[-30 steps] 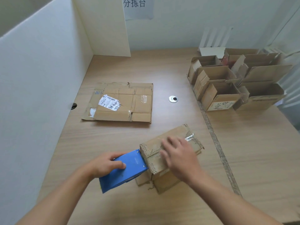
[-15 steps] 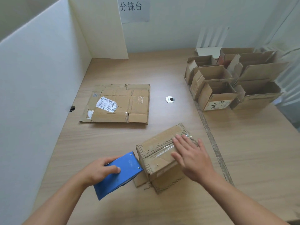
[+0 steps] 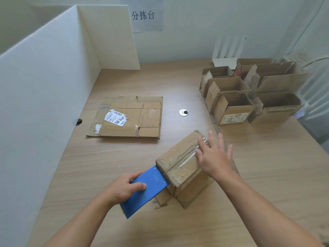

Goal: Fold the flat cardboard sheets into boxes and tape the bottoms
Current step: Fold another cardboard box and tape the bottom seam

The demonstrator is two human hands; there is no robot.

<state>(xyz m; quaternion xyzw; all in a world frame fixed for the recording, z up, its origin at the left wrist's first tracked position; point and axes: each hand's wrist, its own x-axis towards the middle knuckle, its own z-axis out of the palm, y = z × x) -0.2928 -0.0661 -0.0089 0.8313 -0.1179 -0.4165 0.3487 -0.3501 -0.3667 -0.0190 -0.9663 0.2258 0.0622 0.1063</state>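
Observation:
A small folded cardboard box (image 3: 179, 164) lies upside down near the table's front, with a strip of clear tape along its bottom seam. My right hand (image 3: 214, 156) rests flat on the far end of that seam, fingers spread over the tape. My left hand (image 3: 127, 188) grips a blue tape dispenser (image 3: 145, 191), whose front end touches the box's near edge. A stack of flat cardboard sheets (image 3: 128, 118), one with a white label, lies further back to the left.
Several finished open boxes (image 3: 249, 93) stand grouped at the back right. A round metal cable hole (image 3: 183, 112) sits mid-table. White partition boards (image 3: 44, 86) wall off the left side and back corner. A seam in the tabletop runs along the right of the box.
My right hand has slid along the taped seam toward the box's far end. The blue dispenser has stayed at the near edge of the box.

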